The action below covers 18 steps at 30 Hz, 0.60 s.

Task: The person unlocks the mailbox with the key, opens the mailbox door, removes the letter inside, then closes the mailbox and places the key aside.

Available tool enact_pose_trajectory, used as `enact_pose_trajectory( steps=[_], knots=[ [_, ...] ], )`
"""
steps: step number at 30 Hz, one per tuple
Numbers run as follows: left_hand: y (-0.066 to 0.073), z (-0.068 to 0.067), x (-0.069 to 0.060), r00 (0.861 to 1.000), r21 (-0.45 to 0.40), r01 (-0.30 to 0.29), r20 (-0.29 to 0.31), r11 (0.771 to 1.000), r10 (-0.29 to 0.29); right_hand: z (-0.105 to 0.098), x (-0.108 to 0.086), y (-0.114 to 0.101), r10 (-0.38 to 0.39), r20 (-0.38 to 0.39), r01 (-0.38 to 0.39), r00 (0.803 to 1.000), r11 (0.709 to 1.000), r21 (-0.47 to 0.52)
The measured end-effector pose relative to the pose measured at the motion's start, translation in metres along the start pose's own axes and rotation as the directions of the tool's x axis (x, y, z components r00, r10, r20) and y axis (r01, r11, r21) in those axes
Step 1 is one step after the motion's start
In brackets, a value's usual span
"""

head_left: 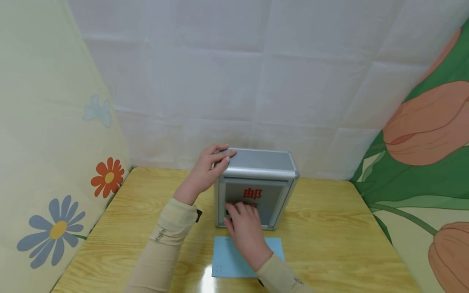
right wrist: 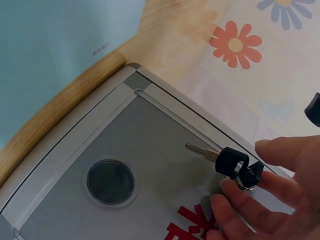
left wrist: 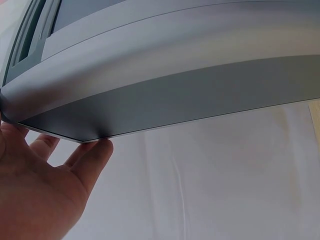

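A grey metal mailbox (head_left: 261,160) with red characters on its front stands upright on the table. My left hand (head_left: 206,173) rests on its top left corner; the left wrist view shows its fingertips (left wrist: 105,145) touching the box's edge. At the lower left of the front panel is my right hand (head_left: 247,230). In the right wrist view, its fingers (right wrist: 245,200) are curled about a black-headed key (right wrist: 254,175) at the panel, while the thumb looks slightly apart. A second key (right wrist: 220,157) hangs from the same ring. The lock itself is mostly hidden.
A light blue sheet (head_left: 232,264) lies on the wood-grain table (head_left: 329,236) in front of the mailbox, partly under the right forearm. A dark round window (right wrist: 111,182) sits in the front panel. White cloth (head_left: 220,81) hangs behind, with flowered cloths at both sides.
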<state>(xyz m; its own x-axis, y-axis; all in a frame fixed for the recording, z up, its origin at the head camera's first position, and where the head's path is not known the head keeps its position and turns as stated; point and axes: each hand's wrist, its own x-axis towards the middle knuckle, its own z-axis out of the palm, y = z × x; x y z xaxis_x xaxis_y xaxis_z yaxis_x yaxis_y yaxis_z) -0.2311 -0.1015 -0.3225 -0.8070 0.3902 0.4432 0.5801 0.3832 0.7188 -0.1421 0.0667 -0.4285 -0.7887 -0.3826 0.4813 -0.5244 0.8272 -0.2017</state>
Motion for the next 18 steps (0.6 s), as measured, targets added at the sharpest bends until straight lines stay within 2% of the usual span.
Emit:
enact_pose_trajectory(
  steps=[7,18],
  knots=[
    [-0.0002,0.0,0.0004,1.0,0.01,-0.003,0.0,1.0,0.003,0.0,0.0011,-0.0007,0.01,0.009,-0.01,1.0,1.0,0.012],
    [-0.0007,0.0002,0.0007,1.0,-0.028,-0.006,0.003,1.0,0.006,-0.0019,0.0005,-0.0012,0.0,0.025,-0.001,1.0,0.999,0.036]
  ],
)
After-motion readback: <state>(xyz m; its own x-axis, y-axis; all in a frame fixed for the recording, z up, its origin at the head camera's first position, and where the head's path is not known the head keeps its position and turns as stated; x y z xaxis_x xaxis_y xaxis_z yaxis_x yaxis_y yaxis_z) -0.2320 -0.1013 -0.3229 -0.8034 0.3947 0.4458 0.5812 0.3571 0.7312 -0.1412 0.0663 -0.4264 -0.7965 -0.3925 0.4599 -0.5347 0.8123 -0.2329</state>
